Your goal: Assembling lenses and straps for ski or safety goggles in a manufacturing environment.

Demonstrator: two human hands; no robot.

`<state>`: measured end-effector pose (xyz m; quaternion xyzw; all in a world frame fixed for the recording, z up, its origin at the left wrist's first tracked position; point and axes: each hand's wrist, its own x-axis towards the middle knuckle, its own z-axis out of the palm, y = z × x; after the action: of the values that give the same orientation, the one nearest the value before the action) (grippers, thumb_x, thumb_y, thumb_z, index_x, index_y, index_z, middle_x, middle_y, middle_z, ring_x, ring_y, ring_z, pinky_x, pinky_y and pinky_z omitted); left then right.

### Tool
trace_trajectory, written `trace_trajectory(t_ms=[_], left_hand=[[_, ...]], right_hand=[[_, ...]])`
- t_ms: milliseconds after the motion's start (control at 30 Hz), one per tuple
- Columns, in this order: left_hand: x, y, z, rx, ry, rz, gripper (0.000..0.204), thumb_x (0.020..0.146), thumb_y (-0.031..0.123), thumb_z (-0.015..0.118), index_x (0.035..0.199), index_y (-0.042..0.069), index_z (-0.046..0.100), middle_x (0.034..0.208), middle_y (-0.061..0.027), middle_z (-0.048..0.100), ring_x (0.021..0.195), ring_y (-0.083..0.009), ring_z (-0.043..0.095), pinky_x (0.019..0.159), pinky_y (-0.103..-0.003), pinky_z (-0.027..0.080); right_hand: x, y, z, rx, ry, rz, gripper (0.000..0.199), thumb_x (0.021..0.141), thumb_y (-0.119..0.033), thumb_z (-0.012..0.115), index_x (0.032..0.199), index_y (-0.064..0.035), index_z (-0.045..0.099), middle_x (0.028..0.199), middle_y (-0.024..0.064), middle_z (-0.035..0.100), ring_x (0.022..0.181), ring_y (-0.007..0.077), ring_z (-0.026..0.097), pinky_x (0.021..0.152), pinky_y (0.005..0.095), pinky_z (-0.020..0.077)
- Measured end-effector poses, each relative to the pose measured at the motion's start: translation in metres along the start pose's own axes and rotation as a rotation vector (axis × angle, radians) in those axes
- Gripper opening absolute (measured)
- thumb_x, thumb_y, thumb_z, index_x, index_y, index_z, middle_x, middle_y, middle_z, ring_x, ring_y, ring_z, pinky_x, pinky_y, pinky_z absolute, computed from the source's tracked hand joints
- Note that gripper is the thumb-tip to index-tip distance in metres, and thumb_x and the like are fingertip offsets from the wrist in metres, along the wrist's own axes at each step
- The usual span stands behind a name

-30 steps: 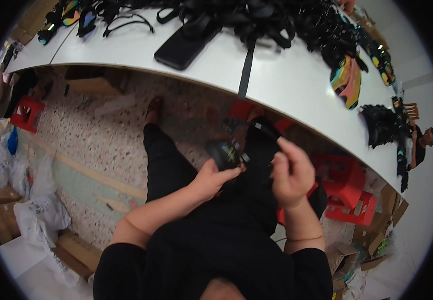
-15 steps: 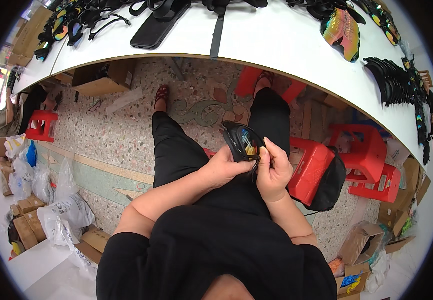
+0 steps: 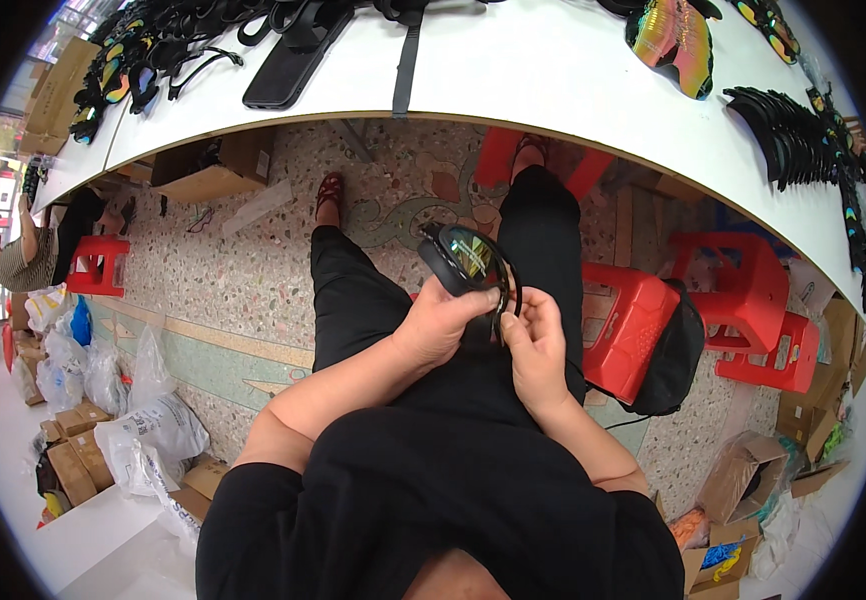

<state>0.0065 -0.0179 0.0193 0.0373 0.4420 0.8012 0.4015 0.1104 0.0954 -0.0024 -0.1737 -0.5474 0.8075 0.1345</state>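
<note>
Black goggles (image 3: pixel 472 254) occupy left hand (image 3: pixel 445 322); right hand (image 3: pixel 536 348) pinches curved strip (image 3: pixel 515 281).

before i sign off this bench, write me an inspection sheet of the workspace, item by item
surface: white table bearing a dark phone, black straps, a rainbow-tinted lens and a row of curved black parts
job's things: black-framed goggles, held off the table
clutter: cardboard boxes and plastic bags on the left
hands: left hand grips the goggles; right hand pinches a thin curved black piece beside them, whether joined is unclear
cables: thin dark cord or strap near the floor
surroundings: red stools; another person, far left
</note>
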Motion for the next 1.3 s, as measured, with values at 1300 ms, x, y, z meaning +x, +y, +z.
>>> trace_trajectory(t_ms=[1300], left_hand=[[0.049, -0.065, 0.012, 0.685, -0.015, -0.094, 0.05, 0.096, 0.015, 0.065, 0.141, 0.003, 0.047, 0.127, -0.0158, 0.06, 0.113, -0.0208, 0.061, 0.096, -0.032, 0.048]], right_hand=[[0.017, -0.011, -0.08, -0.048, 0.111, 0.162, 0.023, 0.089, 0.001, 0.071, 0.106, -0.0027, 0.055, 0.085, -0.001, 0.059, 0.071, 0.0025, 0.055, 0.061, 0.0169, 0.0461]])
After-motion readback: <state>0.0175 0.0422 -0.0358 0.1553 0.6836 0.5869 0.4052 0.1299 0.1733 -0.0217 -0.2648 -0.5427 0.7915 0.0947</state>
